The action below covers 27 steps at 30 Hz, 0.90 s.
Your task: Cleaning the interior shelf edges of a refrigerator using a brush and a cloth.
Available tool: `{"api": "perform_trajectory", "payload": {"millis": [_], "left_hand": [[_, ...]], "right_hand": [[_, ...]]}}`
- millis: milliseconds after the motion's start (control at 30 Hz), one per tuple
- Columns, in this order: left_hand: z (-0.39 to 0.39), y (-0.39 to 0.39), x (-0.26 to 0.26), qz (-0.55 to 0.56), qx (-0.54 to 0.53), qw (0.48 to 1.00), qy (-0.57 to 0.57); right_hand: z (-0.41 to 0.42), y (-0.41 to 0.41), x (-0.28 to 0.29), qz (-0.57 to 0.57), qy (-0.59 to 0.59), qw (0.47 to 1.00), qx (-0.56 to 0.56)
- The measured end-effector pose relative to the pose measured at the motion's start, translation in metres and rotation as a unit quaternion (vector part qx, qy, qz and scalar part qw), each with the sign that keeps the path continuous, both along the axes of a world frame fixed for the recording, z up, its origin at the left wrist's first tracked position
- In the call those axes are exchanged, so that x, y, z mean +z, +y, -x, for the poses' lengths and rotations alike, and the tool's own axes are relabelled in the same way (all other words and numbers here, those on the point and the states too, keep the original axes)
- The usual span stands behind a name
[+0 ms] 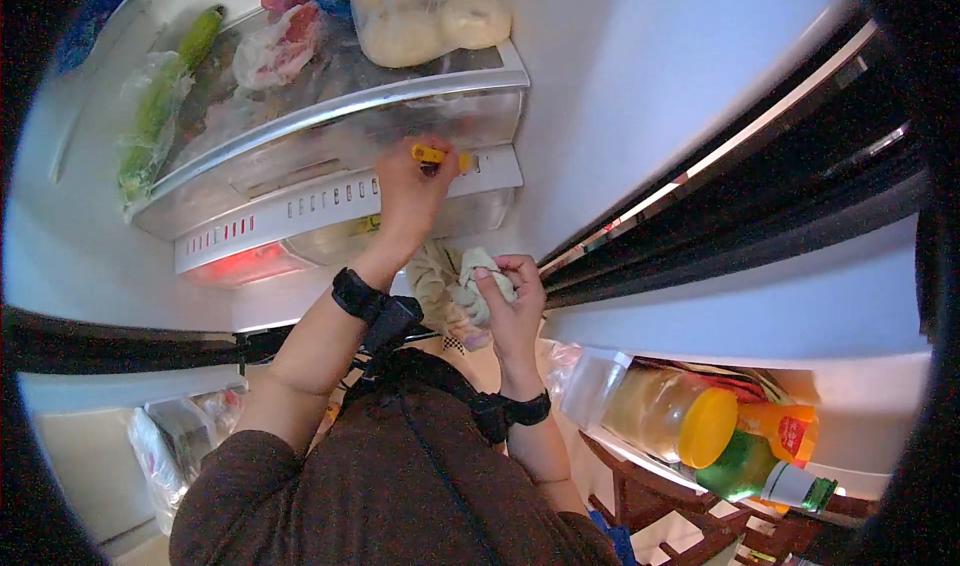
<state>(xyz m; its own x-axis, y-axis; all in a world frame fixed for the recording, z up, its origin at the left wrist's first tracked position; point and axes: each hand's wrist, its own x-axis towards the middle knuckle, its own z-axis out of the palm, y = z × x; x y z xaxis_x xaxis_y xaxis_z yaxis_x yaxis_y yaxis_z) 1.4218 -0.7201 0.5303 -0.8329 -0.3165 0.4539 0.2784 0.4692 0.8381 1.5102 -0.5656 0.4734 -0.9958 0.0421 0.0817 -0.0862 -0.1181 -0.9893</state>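
My left hand (416, 191) is closed around a small yellow-handled tool (427, 153), perhaps a brush. Its working end is largely hidden. The tool is over the slotted white strip (330, 195) inside an open refrigerator, near the strip's right end; I cannot tell whether they touch. Below and to the right, my right hand (514, 296) grips a bunched pale cloth (478, 285) between thumb and fingers. More of the cloth hangs beneath that hand. Just above my left hand runs the silver-edged front of a glass shelf (337, 112).
On the shelf lie a green gourd (154, 123) in plastic, a bag of reddish food (277, 48) and a bag of pale rounded food (431, 18). The right door's bin holds a yellow-lidded jar (660, 416) and a green bottle (742, 465). Bagged items (176, 438) sit in the left door.
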Motion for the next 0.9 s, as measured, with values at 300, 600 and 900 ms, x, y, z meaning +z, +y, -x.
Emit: {"api": "perform_trajectory", "payload": {"millis": [300,600,900], "left_hand": [[-0.006,-0.001,0.006,-0.072,0.005,0.997,0.009],[-0.020,-0.014,0.006,-0.107,0.023,0.993,-0.037],[-0.015,-0.009,0.007,-0.143,-0.086,0.977,-0.133]], "right_hand": [[0.001,0.000,-0.001,-0.006,-0.027,0.999,0.021],[0.005,-0.007,0.010,0.032,-0.012,0.999,-0.031],[0.010,-0.018,0.015,0.025,-0.003,1.000,-0.019]]}}
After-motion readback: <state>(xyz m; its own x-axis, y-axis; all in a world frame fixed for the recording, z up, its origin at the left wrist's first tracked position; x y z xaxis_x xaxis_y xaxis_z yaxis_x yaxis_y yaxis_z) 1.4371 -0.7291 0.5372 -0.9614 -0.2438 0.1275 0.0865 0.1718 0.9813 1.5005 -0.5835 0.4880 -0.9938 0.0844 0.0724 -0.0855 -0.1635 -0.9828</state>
